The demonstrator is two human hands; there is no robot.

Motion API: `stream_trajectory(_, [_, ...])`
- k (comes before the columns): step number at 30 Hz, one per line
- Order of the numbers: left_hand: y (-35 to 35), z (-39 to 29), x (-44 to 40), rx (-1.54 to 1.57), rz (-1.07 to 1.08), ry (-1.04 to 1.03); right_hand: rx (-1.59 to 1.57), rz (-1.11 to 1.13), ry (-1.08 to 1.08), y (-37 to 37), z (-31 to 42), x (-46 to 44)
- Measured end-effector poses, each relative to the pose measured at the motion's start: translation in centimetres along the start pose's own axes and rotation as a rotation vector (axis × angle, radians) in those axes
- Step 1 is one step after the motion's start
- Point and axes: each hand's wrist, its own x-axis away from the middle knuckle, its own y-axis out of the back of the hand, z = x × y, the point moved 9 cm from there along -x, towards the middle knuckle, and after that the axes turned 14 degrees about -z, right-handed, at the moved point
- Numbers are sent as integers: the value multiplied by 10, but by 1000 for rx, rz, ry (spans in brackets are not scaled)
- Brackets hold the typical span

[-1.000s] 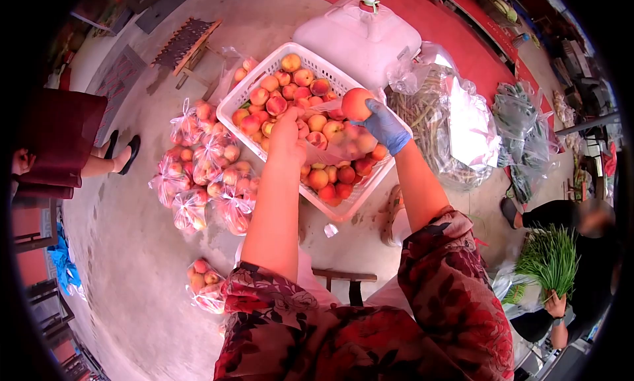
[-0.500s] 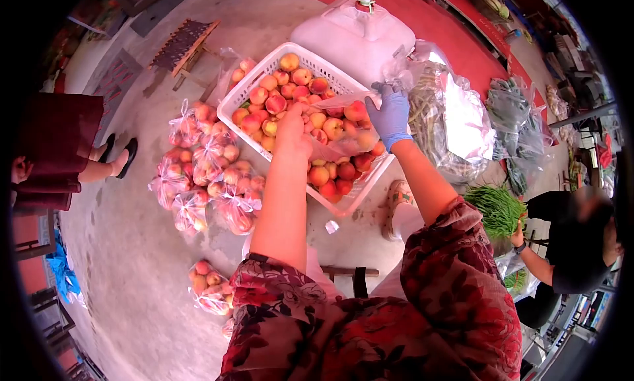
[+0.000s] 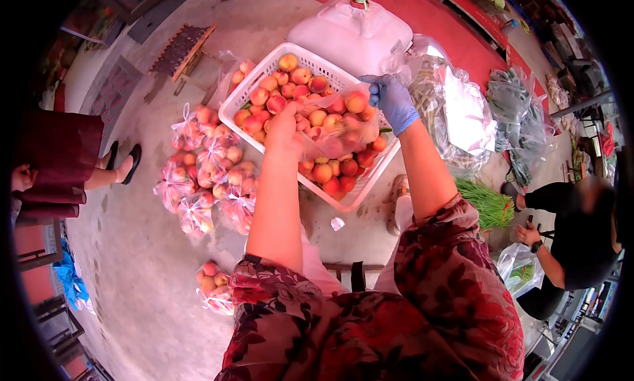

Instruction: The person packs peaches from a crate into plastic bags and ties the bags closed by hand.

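A white perforated crate (image 3: 232,103) full of red-and-yellow peaches (image 3: 288,63) stands in front of me. Over its middle and right part a clear plastic bag (image 3: 340,143) is stretched between my hands, with peaches showing in and through it. My left hand (image 3: 285,129), bare, is closed on the bag's left side. In a blue glove, my right hand (image 3: 394,105) pinches the bag's upper right edge near the crate's rim. How many peaches are inside the bag is hard to tell through the film.
Several tied bags of peaches (image 3: 211,160) sit left of the crate, another bag (image 3: 212,285) nearer me. A white jug-like base (image 3: 350,34) stands behind. On the right are bagged vegetables (image 3: 432,97), green stalks (image 3: 485,203) and a seated person (image 3: 574,239). Someone stands at left (image 3: 56,156).
My right hand has turned and dropped slightly, its fingers now curled on the bag's edge. My left hand has shifted slightly left. The person at right has let go of the green stalks.
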Motion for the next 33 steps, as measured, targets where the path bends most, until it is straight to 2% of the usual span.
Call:
stream_trajectory(5, [-22, -20, 36, 13, 149, 19, 44, 78, -12, -2, 38, 45])
stream_trajectory(6, [-27, -22, 44, 30, 247, 39, 60, 118, -22, -4, 44, 54])
stream_trajectory(8, [-31, -16, 52, -4, 202, 23, 78, 192, -28, -5, 48, 70])
stream_trajectory(11, [-34, -2, 43, -67, 221, -23, -96, 420, -106, -9, 41, 87])
stream_trajectory(15, [-27, 31, 7, -134, 277, 8, -51, 451, -210, -14, -5, 86])
stream_trajectory(16, [-27, 36, 1, -242, 284, -40, 7, 447, -222, -17, -21, 82])
stream_trajectory(19, [-20, 57, 4, -494, 147, 6, 179, 514, -230, -24, -40, 93])
stream_trajectory(20, [-21, 65, 0, -556, 177, 37, 256, 524, -285, -24, -52, 90])
stream_trajectory(25, [-28, 95, 1, -861, 335, 201, 398, 656, -211, -21, -77, 82])
stream_trajectory(27, [-33, 100, -5, -848, 385, 134, 526, 710, -108, -23, -89, 88])
stream_trajectory(28, [-35, 100, -8, -828, 403, 138, 440, 690, -173, -22, -90, 90])
stream_trajectory(31, [-37, 105, -20, -795, 441, 147, 488, 666, -126, -25, -95, 95])
stream_trajectory(33, [-37, 105, -23, -765, 430, 132, 445, 678, -180, -29, -108, 93])
